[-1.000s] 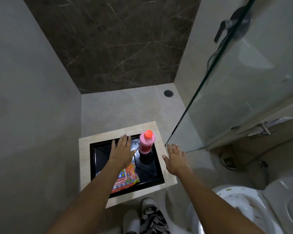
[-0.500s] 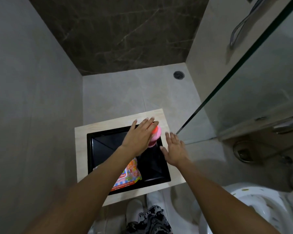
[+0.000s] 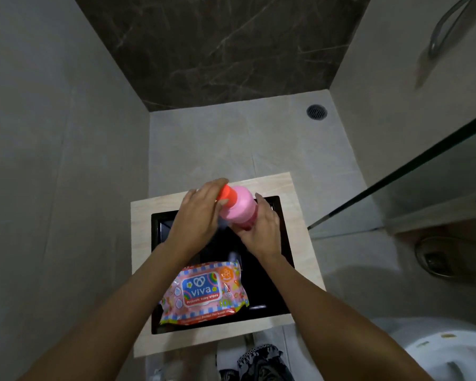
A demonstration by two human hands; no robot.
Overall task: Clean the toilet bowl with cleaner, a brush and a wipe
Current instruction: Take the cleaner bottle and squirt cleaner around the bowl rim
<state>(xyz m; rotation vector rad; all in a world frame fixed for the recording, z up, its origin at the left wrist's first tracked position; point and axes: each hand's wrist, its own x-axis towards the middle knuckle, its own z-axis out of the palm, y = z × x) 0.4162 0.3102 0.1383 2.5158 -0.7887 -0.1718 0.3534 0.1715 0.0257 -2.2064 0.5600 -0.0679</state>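
A: grip status?

B: My right hand (image 3: 260,232) is wrapped round the lower body of the pink cleaner bottle (image 3: 241,209), fingers clenched on it. My left hand (image 3: 197,218) is cupped over the orange cap (image 3: 226,194); can't tell if it's actually clamped or just resting on it.

A: bottle position?

B: Tilted, cap pointing up-left, held above the black recessed tray (image 3: 272,270) in the beige worktop (image 3: 140,243).

A: wipes?

B: Pack of wipes (image 3: 204,292) lies flat in the near-left of the tray. Toilet bowl (image 3: 448,350) is at lower right, well apart.
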